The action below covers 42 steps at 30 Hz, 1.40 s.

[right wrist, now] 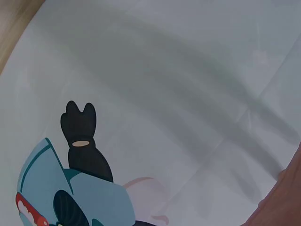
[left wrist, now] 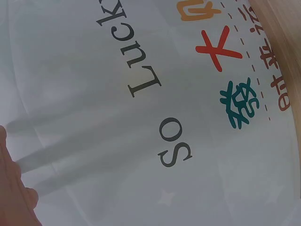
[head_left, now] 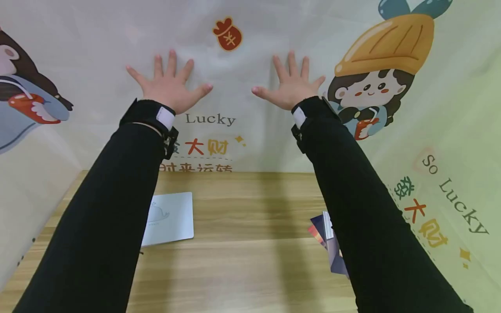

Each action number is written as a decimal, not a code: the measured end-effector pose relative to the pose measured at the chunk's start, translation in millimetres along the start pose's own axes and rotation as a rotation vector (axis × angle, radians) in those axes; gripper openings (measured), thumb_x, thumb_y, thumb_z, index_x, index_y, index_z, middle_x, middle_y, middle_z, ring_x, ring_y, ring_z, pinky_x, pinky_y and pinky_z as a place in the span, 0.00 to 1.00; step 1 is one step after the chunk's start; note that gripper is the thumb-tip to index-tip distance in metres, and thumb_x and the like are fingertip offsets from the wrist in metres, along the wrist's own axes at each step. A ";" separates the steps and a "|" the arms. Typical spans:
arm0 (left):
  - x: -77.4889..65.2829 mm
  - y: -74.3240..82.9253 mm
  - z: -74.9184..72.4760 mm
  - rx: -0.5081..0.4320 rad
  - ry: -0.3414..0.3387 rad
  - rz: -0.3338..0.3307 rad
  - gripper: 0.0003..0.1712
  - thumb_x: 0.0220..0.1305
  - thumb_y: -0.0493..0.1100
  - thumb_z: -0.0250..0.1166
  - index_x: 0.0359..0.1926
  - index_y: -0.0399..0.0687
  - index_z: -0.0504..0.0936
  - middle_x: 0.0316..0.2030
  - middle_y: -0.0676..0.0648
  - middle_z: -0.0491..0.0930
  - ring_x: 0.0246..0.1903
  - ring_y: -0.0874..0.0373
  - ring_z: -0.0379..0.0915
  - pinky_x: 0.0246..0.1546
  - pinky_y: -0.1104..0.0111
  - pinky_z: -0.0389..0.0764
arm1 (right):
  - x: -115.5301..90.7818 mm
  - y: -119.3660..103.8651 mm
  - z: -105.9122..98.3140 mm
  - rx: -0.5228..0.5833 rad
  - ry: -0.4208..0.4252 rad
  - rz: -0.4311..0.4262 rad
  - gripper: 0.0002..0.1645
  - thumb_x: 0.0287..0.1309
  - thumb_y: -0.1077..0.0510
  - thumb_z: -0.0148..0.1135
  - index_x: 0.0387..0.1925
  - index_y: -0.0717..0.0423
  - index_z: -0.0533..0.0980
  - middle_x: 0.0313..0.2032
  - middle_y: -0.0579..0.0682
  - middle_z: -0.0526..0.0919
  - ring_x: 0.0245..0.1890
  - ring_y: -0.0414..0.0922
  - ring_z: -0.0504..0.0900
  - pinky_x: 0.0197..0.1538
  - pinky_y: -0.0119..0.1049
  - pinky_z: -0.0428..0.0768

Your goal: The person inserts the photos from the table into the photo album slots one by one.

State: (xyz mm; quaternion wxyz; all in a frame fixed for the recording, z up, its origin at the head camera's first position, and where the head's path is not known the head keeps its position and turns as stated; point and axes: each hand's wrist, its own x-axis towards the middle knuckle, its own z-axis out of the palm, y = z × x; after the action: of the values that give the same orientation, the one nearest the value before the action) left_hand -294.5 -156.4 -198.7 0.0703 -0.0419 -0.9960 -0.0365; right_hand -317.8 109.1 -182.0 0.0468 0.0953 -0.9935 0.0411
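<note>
Both arms reach forward in black sleeves. My left hand (head_left: 168,89) has its fingers spread wide, back of the hand toward the head camera, in front of a pale printed sheet (head_left: 256,26). To its right, my right hand (head_left: 293,87) is spread the same way, thumb toward the left one. Neither holds anything. At the left wrist view's edge, part of my left hand (left wrist: 16,188) shows beside finger shadows on the sheet. The right wrist view catches only a strip of my right hand (right wrist: 282,197) at the lower right.
A white card-like piece with a faint whale drawing (head_left: 176,217) lies on the wooden table (head_left: 235,269), partly behind the left sleeve. Purple and orange folded paper-like things (head_left: 334,256) lie partly hidden by the right sleeve. The printed sheet rises along the table's back and sides.
</note>
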 end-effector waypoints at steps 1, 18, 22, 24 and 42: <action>-0.2 -0.4 1.3 0.000 -0.005 0.003 0.50 0.52 0.80 0.25 0.70 0.62 0.28 0.66 0.48 0.15 0.64 0.44 0.09 0.45 0.31 0.17 | -0.7 0.3 1.6 0.000 -0.003 -0.001 0.55 0.46 0.17 0.33 0.67 0.32 0.25 0.67 0.46 0.18 0.64 0.52 0.16 0.57 0.70 0.30; -6.4 -10.2 20.2 -0.159 0.221 0.108 0.44 0.63 0.69 0.38 0.72 0.54 0.38 0.70 0.43 0.32 0.68 0.47 0.26 0.61 0.42 0.36 | -9.2 -20.0 9.1 0.090 0.234 -0.137 0.48 0.57 0.26 0.35 0.70 0.48 0.48 0.67 0.53 0.55 0.66 0.51 0.53 0.66 0.48 0.50; -18.6 -10.0 27.2 -0.167 0.317 0.176 0.36 0.67 0.61 0.42 0.68 0.44 0.55 0.66 0.40 0.55 0.64 0.45 0.51 0.57 0.49 0.60 | -17.7 -26.6 17.9 0.190 0.300 -0.157 0.41 0.60 0.30 0.37 0.63 0.53 0.62 0.54 0.51 0.73 0.52 0.47 0.72 0.50 0.40 0.72; -24.7 -9.7 32.1 -0.172 0.344 0.202 0.32 0.68 0.57 0.42 0.64 0.43 0.62 0.61 0.39 0.63 0.58 0.44 0.60 0.48 0.51 0.70 | -21.9 -28.1 24.7 0.234 0.313 -0.172 0.38 0.61 0.32 0.38 0.60 0.53 0.66 0.49 0.51 0.77 0.46 0.45 0.75 0.42 0.38 0.74; -75.9 -36.9 128.6 -0.279 0.304 0.201 0.19 0.70 0.45 0.44 0.50 0.38 0.75 0.46 0.40 0.75 0.46 0.47 0.72 0.38 0.55 0.76 | -64.2 -55.3 132.9 0.455 0.384 -0.300 0.20 0.66 0.48 0.45 0.46 0.57 0.74 0.26 0.46 0.76 0.25 0.41 0.72 0.26 0.33 0.70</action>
State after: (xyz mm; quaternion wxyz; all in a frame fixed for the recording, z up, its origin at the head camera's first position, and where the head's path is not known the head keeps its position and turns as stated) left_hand -240.5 -188.9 -339.1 0.2166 -0.1444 -0.9499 -0.1727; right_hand -255.7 54.9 -316.4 0.2163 0.2389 -0.9068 0.2719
